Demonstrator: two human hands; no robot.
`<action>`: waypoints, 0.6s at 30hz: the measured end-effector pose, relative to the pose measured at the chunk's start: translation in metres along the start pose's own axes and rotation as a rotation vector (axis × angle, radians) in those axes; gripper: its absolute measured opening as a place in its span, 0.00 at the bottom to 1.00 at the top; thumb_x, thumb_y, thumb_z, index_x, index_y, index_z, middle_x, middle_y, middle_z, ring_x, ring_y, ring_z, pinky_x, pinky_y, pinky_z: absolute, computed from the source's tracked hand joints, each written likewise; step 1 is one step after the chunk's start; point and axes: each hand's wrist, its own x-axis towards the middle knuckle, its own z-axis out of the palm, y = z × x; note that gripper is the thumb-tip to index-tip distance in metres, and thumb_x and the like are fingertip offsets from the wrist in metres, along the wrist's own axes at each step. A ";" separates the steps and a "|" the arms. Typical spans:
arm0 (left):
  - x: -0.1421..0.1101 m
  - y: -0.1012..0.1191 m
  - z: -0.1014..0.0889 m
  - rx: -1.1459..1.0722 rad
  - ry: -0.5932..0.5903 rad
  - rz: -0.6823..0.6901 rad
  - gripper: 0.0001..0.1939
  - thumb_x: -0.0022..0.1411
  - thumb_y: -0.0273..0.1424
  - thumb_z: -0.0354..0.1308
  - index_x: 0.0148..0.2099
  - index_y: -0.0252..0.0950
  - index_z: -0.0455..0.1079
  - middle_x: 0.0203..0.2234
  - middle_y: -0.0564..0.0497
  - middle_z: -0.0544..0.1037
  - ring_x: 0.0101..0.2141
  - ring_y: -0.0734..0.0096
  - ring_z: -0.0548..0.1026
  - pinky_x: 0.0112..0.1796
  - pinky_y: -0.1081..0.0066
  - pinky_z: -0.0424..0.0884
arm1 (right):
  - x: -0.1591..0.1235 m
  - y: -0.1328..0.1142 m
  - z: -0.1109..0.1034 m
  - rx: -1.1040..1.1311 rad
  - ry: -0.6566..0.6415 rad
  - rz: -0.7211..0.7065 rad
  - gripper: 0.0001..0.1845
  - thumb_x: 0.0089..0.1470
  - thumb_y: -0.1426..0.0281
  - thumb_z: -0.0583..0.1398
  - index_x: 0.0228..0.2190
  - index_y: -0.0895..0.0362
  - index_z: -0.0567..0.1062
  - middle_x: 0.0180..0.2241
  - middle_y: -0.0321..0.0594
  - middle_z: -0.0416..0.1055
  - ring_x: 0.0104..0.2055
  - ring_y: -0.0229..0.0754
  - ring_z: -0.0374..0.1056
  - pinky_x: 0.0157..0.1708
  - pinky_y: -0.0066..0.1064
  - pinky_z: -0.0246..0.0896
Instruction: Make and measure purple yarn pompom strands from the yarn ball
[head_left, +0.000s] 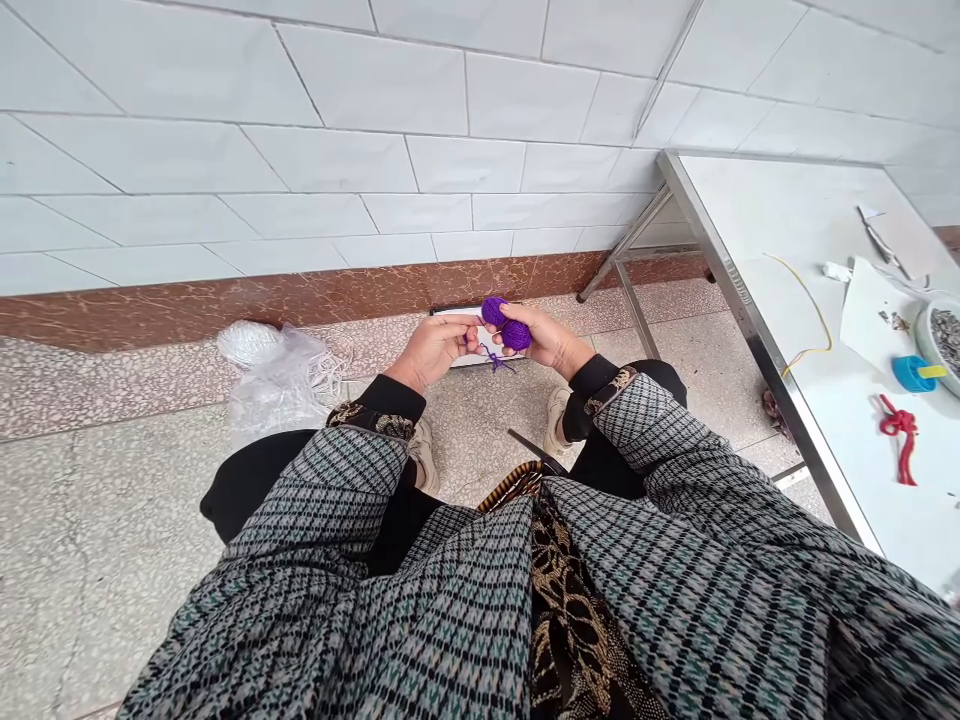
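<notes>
yarn (515,334) of a deep purple sits in two small round bundles between the hands, over the floor and in front of the tiled wall (375,160). the right hand (547,340) is closed on these bundles, its thumb lying along them. the left hand (442,347), close beside it, pinches a bit of the same purple at its fingertips; whether the two hands touch cannot be told. a loose, curly tangle of strands hangs just below the bundles. beneath the hands lies a white panel (471,352) with a dark edge, partly hidden by them. on the floor to the left, a clear plastic bag (274,395) rests against a white ball (247,343) and some loose white cords (328,370). pale shoes (556,420) show below the black cuffs. on the right stands a worktop (817,420) with a metal rim. on it lie a curved yellow string (821,315), a knotted red cord (904,445) and a blue round piece (910,373) with a yellow part, beside a bowl (924,345) of greyish bits, cut off at the frame's edge.
</notes>
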 end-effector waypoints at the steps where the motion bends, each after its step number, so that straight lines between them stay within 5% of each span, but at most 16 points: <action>1: -0.002 0.003 0.000 0.006 -0.002 -0.037 0.09 0.42 0.26 0.65 0.29 0.30 0.82 0.20 0.52 0.72 0.19 0.80 0.59 0.25 0.72 0.58 | -0.001 -0.002 0.000 0.024 0.011 0.015 0.09 0.73 0.65 0.63 0.42 0.57 0.70 0.31 0.37 0.74 0.25 0.36 0.67 0.17 0.22 0.61; 4: -0.004 0.011 -0.003 0.290 -0.052 -0.095 0.09 0.44 0.28 0.62 0.27 0.31 0.83 0.16 0.55 0.66 0.17 0.82 0.48 0.24 0.71 0.42 | -0.004 -0.009 0.001 0.105 0.053 0.031 0.09 0.79 0.66 0.56 0.42 0.57 0.70 0.28 0.35 0.71 0.24 0.35 0.66 0.18 0.21 0.59; 6: -0.002 0.013 -0.003 0.593 -0.043 -0.086 0.11 0.48 0.26 0.61 0.29 0.32 0.85 0.16 0.54 0.69 0.18 0.78 0.54 0.25 0.70 0.46 | -0.007 -0.011 0.003 0.119 0.077 0.039 0.11 0.81 0.67 0.52 0.42 0.57 0.70 0.27 0.35 0.71 0.23 0.35 0.66 0.18 0.21 0.59; 9: 0.002 0.011 -0.001 0.845 0.124 -0.033 0.08 0.53 0.23 0.62 0.26 0.33 0.83 0.16 0.53 0.72 0.22 0.74 0.62 0.28 0.69 0.53 | -0.010 -0.005 0.009 0.086 0.059 0.081 0.09 0.80 0.69 0.52 0.44 0.57 0.70 0.28 0.35 0.71 0.24 0.36 0.66 0.17 0.22 0.60; 13: 0.003 0.008 0.000 0.533 0.373 0.006 0.16 0.66 0.30 0.65 0.25 0.33 0.75 0.15 0.58 0.61 0.19 0.78 0.55 0.24 0.71 0.47 | -0.010 0.006 0.017 0.109 -0.028 0.150 0.08 0.79 0.70 0.52 0.43 0.56 0.68 0.27 0.35 0.70 0.23 0.37 0.66 0.16 0.21 0.60; 15: 0.000 0.010 0.000 0.227 0.340 -0.006 0.19 0.72 0.39 0.65 0.31 0.33 0.75 0.17 0.60 0.60 0.17 0.81 0.48 0.21 0.74 0.43 | -0.008 0.007 0.018 0.160 -0.024 0.193 0.10 0.80 0.68 0.51 0.43 0.56 0.67 0.27 0.35 0.69 0.23 0.36 0.66 0.16 0.21 0.59; 18: -0.007 0.013 -0.002 -0.043 0.132 0.000 0.29 0.71 0.53 0.66 0.28 0.34 0.71 0.19 0.60 0.58 0.17 0.84 0.46 0.19 0.77 0.44 | -0.003 0.003 0.015 0.242 0.044 0.230 0.14 0.82 0.65 0.50 0.42 0.57 0.68 0.26 0.34 0.69 0.22 0.34 0.67 0.16 0.19 0.59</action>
